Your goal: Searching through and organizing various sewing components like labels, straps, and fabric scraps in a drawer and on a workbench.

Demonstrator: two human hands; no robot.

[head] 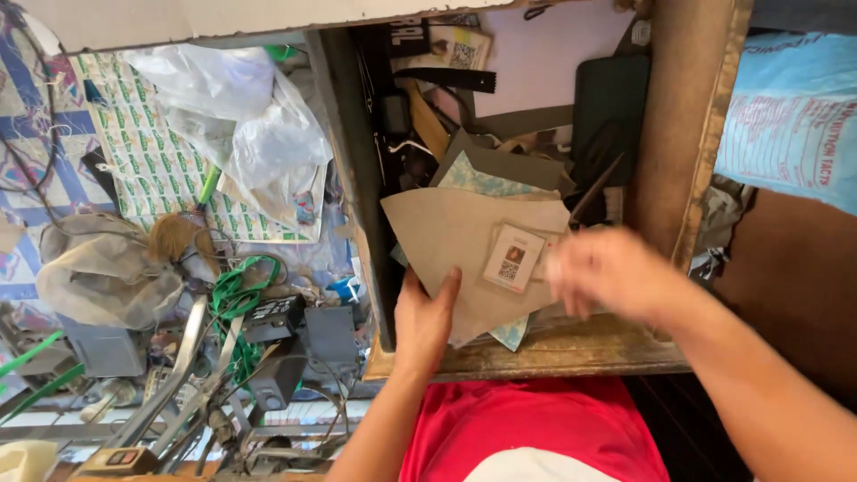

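Left hand (424, 321) grips tan sheet (464, 245); right hand (607, 272) blurred above.

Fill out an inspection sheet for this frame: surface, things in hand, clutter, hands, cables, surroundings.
Surface: open wooden drawer, worn front edge, packed full.
Things in hand: beige sheet lying on top of the pile, with a small printed card on it.
Clutter: patterned blue-green paper, dark pouch, black strap and offcuts in the drawer.
Hands: left hand holds the sheet's lower edge, thumb on top; right hand blurred beside the card, grip cannot be told.
Cables: green cord and dark wires on the floor to the left.
Surroundings: clear plastic bag, metal tools, black boxes, pale blue sack.
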